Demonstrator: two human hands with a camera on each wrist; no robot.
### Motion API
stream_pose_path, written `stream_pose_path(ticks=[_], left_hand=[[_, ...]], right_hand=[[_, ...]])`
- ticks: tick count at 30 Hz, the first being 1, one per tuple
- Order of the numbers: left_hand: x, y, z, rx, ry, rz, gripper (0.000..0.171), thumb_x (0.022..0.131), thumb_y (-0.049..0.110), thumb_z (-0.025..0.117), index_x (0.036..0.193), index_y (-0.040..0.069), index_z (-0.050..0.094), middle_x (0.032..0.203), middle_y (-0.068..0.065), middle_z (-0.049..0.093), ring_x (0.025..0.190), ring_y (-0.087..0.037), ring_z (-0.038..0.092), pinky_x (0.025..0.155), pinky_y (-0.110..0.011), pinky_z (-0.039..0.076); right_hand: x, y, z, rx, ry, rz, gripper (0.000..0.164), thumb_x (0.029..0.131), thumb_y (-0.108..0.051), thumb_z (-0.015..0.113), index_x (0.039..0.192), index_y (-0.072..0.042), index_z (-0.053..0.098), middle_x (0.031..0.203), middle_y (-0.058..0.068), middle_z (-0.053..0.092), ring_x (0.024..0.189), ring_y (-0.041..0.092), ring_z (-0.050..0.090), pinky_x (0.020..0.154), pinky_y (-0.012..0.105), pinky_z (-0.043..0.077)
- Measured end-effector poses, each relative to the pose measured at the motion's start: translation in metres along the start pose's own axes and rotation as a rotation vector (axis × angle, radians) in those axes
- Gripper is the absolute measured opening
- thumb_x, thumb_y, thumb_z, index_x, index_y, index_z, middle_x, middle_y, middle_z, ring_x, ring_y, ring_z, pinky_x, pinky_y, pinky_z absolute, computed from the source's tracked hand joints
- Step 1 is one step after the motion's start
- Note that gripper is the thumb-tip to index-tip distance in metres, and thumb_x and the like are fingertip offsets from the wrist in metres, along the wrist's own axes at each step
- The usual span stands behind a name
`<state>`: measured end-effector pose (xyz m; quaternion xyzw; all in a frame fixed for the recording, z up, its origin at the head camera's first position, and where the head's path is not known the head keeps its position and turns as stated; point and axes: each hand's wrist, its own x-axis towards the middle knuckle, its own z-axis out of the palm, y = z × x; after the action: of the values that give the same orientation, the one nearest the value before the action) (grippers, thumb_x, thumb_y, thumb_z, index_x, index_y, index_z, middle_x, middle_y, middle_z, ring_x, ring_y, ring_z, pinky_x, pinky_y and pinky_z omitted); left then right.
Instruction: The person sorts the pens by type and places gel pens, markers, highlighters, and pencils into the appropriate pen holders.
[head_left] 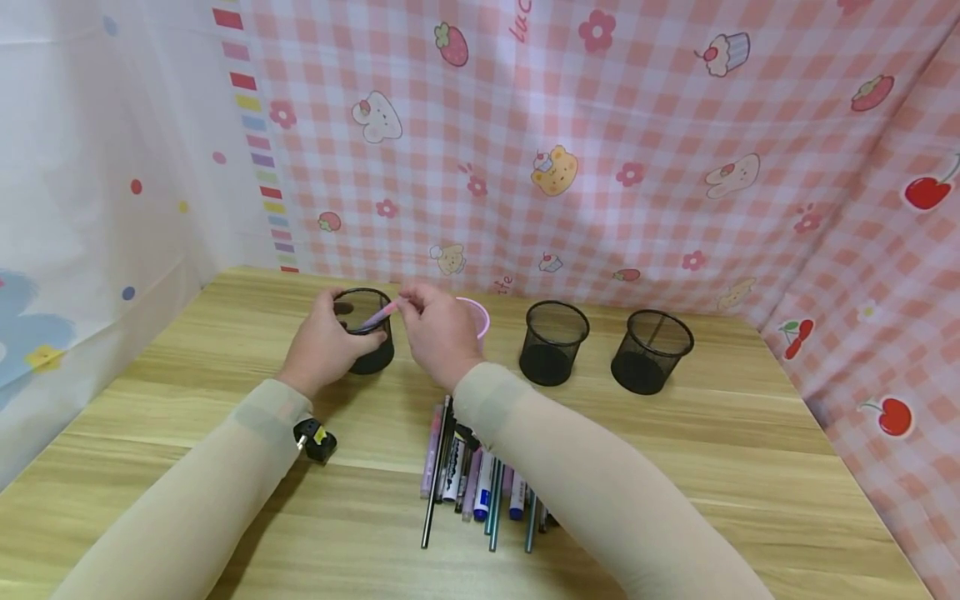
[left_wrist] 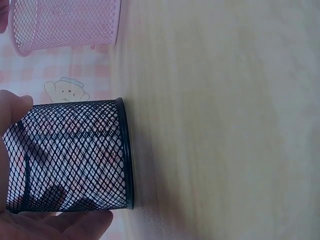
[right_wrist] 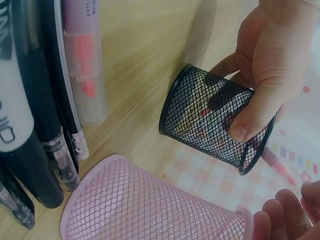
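A black mesh pen cup [head_left: 372,360] stands upright at the left of the row. My left hand [head_left: 318,346] grips it, with the thumb across its near side and the fingers around the other. A pink-and-purple highlighter [head_left: 380,315] slants over the cup's rim, its lower end inside the mouth. My right hand [head_left: 444,335] pinches the highlighter's upper pink end with the fingertips. Behind the right hand stands a pink mesh pen cup [right_wrist: 155,207], mostly hidden in the head view.
Two more black mesh cups, one [head_left: 553,346] right of the pink cup and another [head_left: 649,354] farther right, stand along the back. Pens, markers and pencils [head_left: 480,492] lie in a pile on the wooden table [head_left: 360,517], partly under my right forearm. A checked curtain [head_left: 495,125] hangs behind.
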<state>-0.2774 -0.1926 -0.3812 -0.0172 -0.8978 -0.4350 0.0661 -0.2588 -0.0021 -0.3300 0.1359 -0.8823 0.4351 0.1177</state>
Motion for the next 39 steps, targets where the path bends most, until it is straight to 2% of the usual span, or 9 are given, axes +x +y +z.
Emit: stream_pose_path(ticks=[8, 11, 13, 17, 22, 25, 34, 39], left_hand=[[-0.001, 0.001, 0.0, 0.032, 0.014, -0.002, 0.104, 0.088, 0.042, 0.082, 0.162, 0.0, 0.022, 0.151, -0.026, 0.052, 0.136, -0.045, 0.054, 0.114, -0.061, 0.044], [-0.002, 0.001, 0.0, 0.024, 0.01, -0.006, 0.103, 0.088, 0.04, 0.083, 0.161, 0.001, 0.023, 0.151, -0.027, 0.052, 0.135, -0.045, 0.055, 0.113, -0.06, 0.045], [-0.002, 0.0, 0.0, 0.02, 0.007, -0.009, 0.102, 0.088, 0.04, 0.082, 0.161, 0.001, 0.023, 0.152, -0.028, 0.051, 0.135, -0.045, 0.055, 0.112, -0.06, 0.046], [-0.002, 0.0, 0.0, 0.016, 0.001, -0.016, 0.103, 0.088, 0.042, 0.082, 0.162, 0.002, 0.022, 0.152, -0.027, 0.051, 0.136, -0.046, 0.054, 0.112, -0.061, 0.046], [-0.001, -0.001, 0.0, 0.013, 0.0, -0.011, 0.105, 0.087, 0.045, 0.083, 0.162, 0.003, 0.023, 0.153, -0.026, 0.051, 0.135, -0.045, 0.054, 0.111, -0.06, 0.046], [0.0, 0.0, 0.0, 0.01, 0.005, -0.007, 0.103, 0.086, 0.044, 0.084, 0.16, 0.004, 0.025, 0.152, -0.025, 0.052, 0.135, -0.044, 0.055, 0.112, -0.06, 0.045], [0.0, 0.0, 0.0, 0.023, 0.016, 0.0, 0.1, 0.086, 0.042, 0.084, 0.159, 0.003, 0.027, 0.151, -0.026, 0.053, 0.135, -0.046, 0.054, 0.113, -0.06, 0.043], [0.0, -0.001, 0.001, 0.027, 0.014, 0.004, 0.101, 0.087, 0.042, 0.084, 0.159, 0.003, 0.027, 0.15, -0.026, 0.053, 0.135, -0.046, 0.054, 0.113, -0.06, 0.044]], right_hand=[[-0.001, -0.001, 0.0, -0.019, -0.025, 0.012, 0.022, 0.106, -0.021, 0.064, 0.124, -0.013, 0.075, 0.117, 0.002, 0.08, 0.102, 0.015, 0.075, 0.087, 0.027, 0.061], [-0.003, -0.001, -0.002, -0.011, -0.033, 0.018, 0.024, 0.107, -0.021, 0.063, 0.126, -0.013, 0.074, 0.119, 0.002, 0.079, 0.103, 0.014, 0.075, 0.087, 0.027, 0.061], [-0.004, 0.0, -0.004, 0.007, -0.034, 0.018, 0.025, 0.107, -0.021, 0.063, 0.128, -0.013, 0.073, 0.118, 0.002, 0.079, 0.098, 0.013, 0.075, 0.082, 0.025, 0.06], [-0.009, 0.001, -0.013, 0.0, -0.006, -0.015, 0.026, 0.107, -0.024, 0.063, 0.128, -0.013, 0.074, 0.115, 0.002, 0.08, 0.092, 0.012, 0.075, 0.08, 0.027, 0.059], [-0.014, 0.006, -0.033, 0.042, -0.019, 0.011, 0.028, 0.106, -0.025, 0.064, 0.13, -0.013, 0.072, 0.116, 0.003, 0.079, 0.095, 0.015, 0.072, 0.088, 0.032, 0.059], [-0.018, 0.012, -0.047, 0.07, -0.019, 0.021, 0.028, 0.106, -0.023, 0.065, 0.13, -0.012, 0.072, 0.113, 0.004, 0.078, 0.096, 0.017, 0.071, 0.086, 0.033, 0.06], [-0.039, 0.039, -0.092, -0.033, 0.009, -0.006, 0.025, 0.104, -0.027, 0.068, 0.124, -0.013, 0.074, 0.103, 0.002, 0.079, 0.089, 0.018, 0.07, 0.078, 0.036, 0.058], [-0.052, 0.053, -0.114, -0.102, -0.026, -0.008, 0.024, 0.104, -0.025, 0.068, 0.124, -0.012, 0.074, 0.098, 0.003, 0.078, 0.081, 0.018, 0.067, 0.073, 0.035, 0.056]])
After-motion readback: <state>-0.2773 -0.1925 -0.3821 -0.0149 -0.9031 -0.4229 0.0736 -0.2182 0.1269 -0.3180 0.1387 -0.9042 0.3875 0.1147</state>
